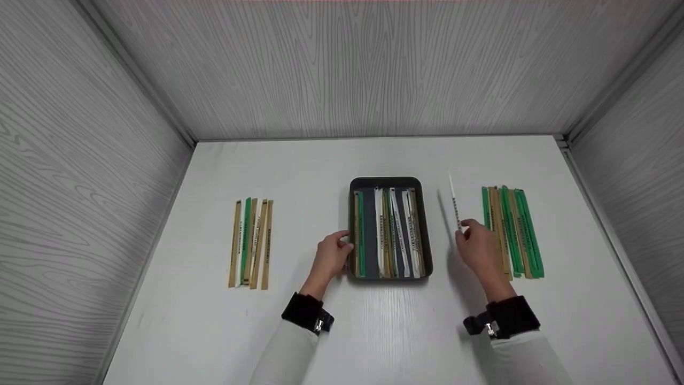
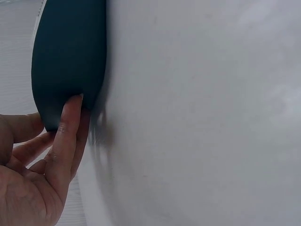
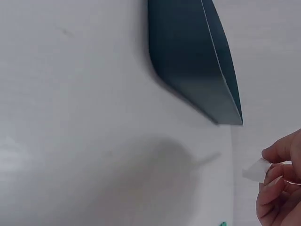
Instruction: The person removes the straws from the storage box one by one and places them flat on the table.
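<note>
A black rectangular tray (image 1: 370,235) sits mid-table, with several slim white, green and brown printed paper-wrapped sticks (image 1: 394,235) lying lengthwise in it. My left hand (image 1: 332,255) grips the tray's left wall; in the left wrist view, the thumb and fingers (image 2: 68,127) are on either side of its edge. Just right of the tray, my right hand (image 1: 477,246) pinches the lower end of a white paper-wrapped stick (image 1: 454,200), raised above the table. The right wrist view shows only a short white end of that stick (image 3: 256,170) at the fingertips.
To the left lies a loose row of brown, green and white wrapped sticks (image 1: 251,243). A green and brown group (image 1: 513,232) lies at the right, partly behind my right hand. Wood-grain panels (image 1: 347,69) enclose the white table (image 1: 390,331) at the back and sides.
</note>
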Action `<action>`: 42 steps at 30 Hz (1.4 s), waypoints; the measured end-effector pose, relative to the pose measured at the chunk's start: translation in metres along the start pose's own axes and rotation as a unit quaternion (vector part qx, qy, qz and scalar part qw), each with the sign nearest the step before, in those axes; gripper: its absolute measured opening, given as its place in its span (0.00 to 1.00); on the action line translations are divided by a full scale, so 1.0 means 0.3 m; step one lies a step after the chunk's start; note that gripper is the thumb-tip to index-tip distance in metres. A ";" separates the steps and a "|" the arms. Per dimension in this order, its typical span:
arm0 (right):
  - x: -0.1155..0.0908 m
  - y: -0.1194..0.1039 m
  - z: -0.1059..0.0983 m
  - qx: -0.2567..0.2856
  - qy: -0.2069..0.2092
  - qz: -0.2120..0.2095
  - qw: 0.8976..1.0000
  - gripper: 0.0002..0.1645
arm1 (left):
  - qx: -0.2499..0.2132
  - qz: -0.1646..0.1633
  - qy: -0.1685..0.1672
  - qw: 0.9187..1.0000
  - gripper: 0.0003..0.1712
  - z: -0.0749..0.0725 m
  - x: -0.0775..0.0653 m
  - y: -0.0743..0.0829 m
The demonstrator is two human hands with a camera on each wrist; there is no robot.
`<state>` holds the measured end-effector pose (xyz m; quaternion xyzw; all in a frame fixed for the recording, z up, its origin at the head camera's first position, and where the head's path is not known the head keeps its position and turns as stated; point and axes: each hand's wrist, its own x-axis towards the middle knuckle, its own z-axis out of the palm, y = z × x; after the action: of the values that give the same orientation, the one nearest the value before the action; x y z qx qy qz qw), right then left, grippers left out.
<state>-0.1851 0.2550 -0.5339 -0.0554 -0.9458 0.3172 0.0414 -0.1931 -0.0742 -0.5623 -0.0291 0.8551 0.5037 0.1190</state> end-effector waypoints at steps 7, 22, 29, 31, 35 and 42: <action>0.007 0.105 -0.051 -0.013 -0.007 0.058 0.998 0.20 | -0.005 -0.008 0.000 1.000 0.22 0.001 0.003 -0.002; 0.000 0.180 -0.034 -0.024 -0.007 0.080 0.996 0.15 | 0.011 -0.003 0.000 1.000 0.22 -0.001 0.004 0.006; 0.001 0.193 -0.030 -0.037 -0.003 0.096 0.995 0.10 | 0.009 -0.006 0.000 1.000 0.23 -0.002 0.002 0.006; 0.003 0.192 -0.029 -0.041 0.003 0.098 0.994 0.09 | 0.008 -0.008 -0.001 1.000 0.23 -0.002 0.001 0.007; 0.008 0.194 -0.028 -0.054 0.011 0.102 0.993 0.09 | 0.013 -0.008 -0.001 1.000 0.23 -0.002 0.000 0.008; 0.010 0.187 -0.033 -0.061 0.011 0.109 0.992 0.11 | 0.013 -0.007 0.000 1.000 0.22 -0.002 0.002 0.007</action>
<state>-0.1827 0.3058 -0.5599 -0.1641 -0.9513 0.2607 0.0137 -0.1943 -0.0736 -0.5605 -0.0335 0.8612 0.4921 0.1225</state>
